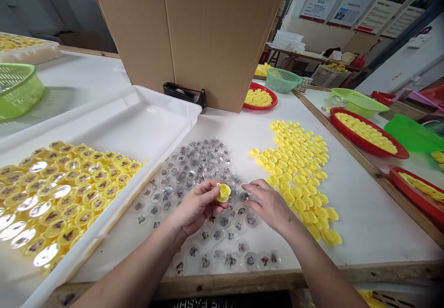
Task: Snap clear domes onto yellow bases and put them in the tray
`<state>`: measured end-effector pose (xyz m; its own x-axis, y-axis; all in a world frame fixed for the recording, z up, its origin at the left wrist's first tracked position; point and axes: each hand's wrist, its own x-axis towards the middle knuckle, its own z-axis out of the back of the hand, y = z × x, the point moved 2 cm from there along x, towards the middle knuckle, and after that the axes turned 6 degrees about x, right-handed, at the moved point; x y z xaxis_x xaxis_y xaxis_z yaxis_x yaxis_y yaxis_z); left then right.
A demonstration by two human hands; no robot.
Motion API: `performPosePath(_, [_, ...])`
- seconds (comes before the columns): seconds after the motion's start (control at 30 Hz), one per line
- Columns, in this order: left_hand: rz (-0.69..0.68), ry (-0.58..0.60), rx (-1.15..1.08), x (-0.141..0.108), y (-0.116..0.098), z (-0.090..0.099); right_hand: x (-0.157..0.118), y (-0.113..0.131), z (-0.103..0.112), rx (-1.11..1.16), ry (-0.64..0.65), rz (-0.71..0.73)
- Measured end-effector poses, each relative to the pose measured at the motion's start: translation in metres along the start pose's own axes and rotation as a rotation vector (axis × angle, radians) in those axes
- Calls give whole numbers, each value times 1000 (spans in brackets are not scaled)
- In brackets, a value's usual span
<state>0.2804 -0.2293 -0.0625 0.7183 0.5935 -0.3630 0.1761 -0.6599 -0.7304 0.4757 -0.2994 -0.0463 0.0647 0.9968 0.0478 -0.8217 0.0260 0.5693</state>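
Note:
Between the thumb and fingers of my left hand is a yellow cup-shaped piece, its round opening turned up. My right hand is just to its right, thumb and fingertips around a small clear disc with a dark print. Below both hands lie many loose clear printed discs on the white table. More yellow pieces form a pile to the right of my right hand.
A white tray on the left holds rows of yellow pieces with printed discs. Behind stand a large cardboard box and a black tape dispenser. Red plates and green baskets are at the right.

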Motion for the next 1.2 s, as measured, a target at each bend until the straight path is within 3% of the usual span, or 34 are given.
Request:
performPosePath(0.17, [-13, -11, -2, 1, 0, 0, -3, -13, -11, 67, 2, -13])
performPosePath(0.4, [18, -38, -3, 1, 4, -3, -16, -9, 3, 194, -50, -77])
performPosePath(0.6, [27, -24, 53, 1, 6, -4, -20, -13, 6, 613, -130, -163])
performPosePath(0.7, [18, -8, 68, 1, 10, -5, -20, -7, 1, 782, -59, -238])
performPosePath(0.83, [19, 4, 69, -1, 14, -8, -15, 16, -4, 1008, 69, -223])
performPosePath(0.97, [-6, 13, 90, -2, 14, -12, -5, 34, -7, 937, 111, -134])
performPosePath(1.2, [-34, 64, 72, -5, 14, -16, -2, 45, -2, 543, -70, 35])
